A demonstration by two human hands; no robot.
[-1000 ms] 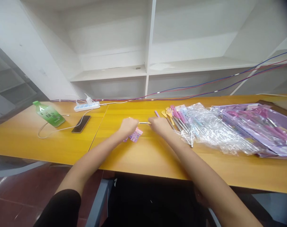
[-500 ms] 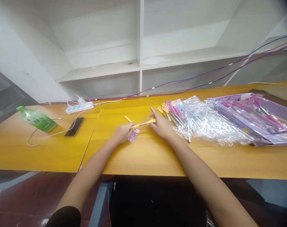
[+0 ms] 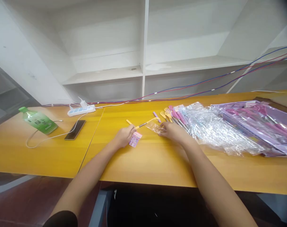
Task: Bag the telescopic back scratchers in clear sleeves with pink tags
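Observation:
My left hand is closed around the handle of a yellow back scratcher, whose metal rod and clawed end point right. A pink printed card sits just beside those fingers. To the right, my right hand pinches a small clear plastic bag lying at the scratcher's clawed end. Just beyond that hand is a group of yellow back scratchers and pink back scratchers. A short purple handle rests to their left.
A heap of clear plastic bags and a purple box of wrapped pink items cover the right side. At left are a green bottle, a phone and a white power strip. Cables run along the shelf's foot.
My right hand has moved right, away from the scratcher's clawed end, and a clear bag now shows at its fingertips. The left hand keeps its hold on the scratcher.

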